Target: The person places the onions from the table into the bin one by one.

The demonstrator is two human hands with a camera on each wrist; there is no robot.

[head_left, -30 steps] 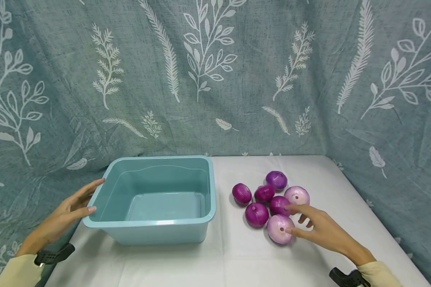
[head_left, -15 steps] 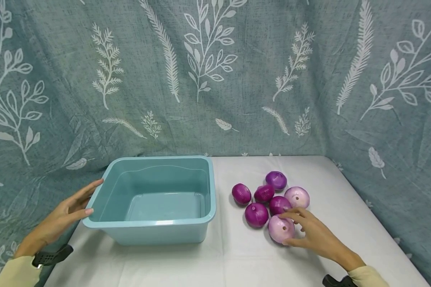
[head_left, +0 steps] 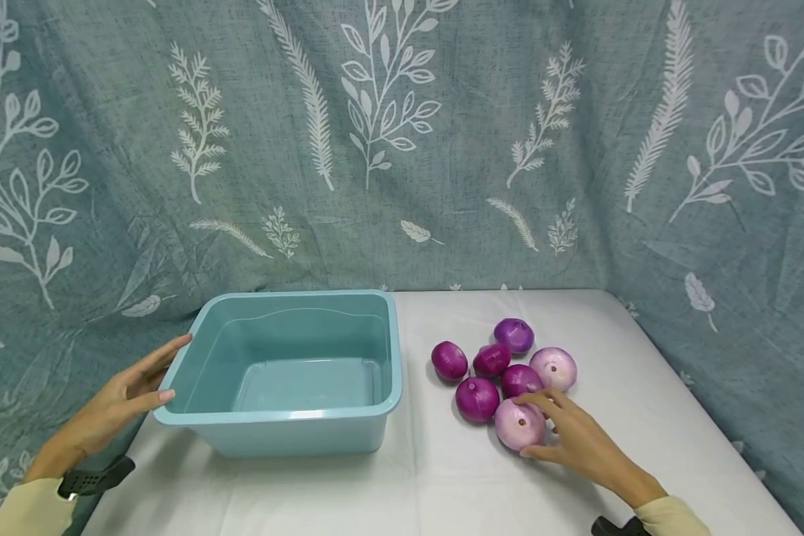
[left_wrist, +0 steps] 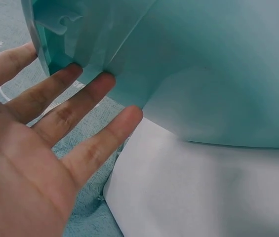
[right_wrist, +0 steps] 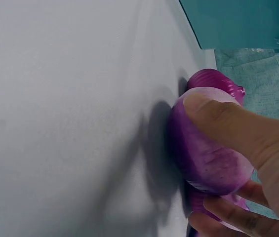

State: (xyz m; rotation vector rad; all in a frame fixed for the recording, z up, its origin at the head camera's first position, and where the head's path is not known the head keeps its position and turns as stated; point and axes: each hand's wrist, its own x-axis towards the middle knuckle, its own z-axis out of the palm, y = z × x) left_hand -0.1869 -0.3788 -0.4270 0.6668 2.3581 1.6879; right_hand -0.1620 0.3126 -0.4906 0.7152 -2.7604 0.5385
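Note:
With its thumb on one side and fingers on the other, my right hand (head_left: 579, 444) grips a pale pink-purple onion (head_left: 517, 430) at the near side of a group of onions. The right wrist view shows the thumb laid across this onion (right_wrist: 208, 158), fingers partly hidden behind it. My left hand (head_left: 122, 398) is at the left side of a light blue plastic tub (head_left: 281, 418), thumb at the rim. In the left wrist view its straight, spread fingers (left_wrist: 87, 103) touch the tub's outer wall. Inside, the tub holds nothing.
Several more onions lie close around the gripped one, among them a dark purple onion (head_left: 477, 400), a pale onion (head_left: 553, 368) and a violet onion (head_left: 514, 335). A white cloth (head_left: 429, 484) covers the table. Leaf-patterned blue-green fabric (head_left: 402, 149) hangs behind and at the sides.
My right hand has moved left and closed round the near pale onion, which has shifted slightly left. The left hand stays at the tub.

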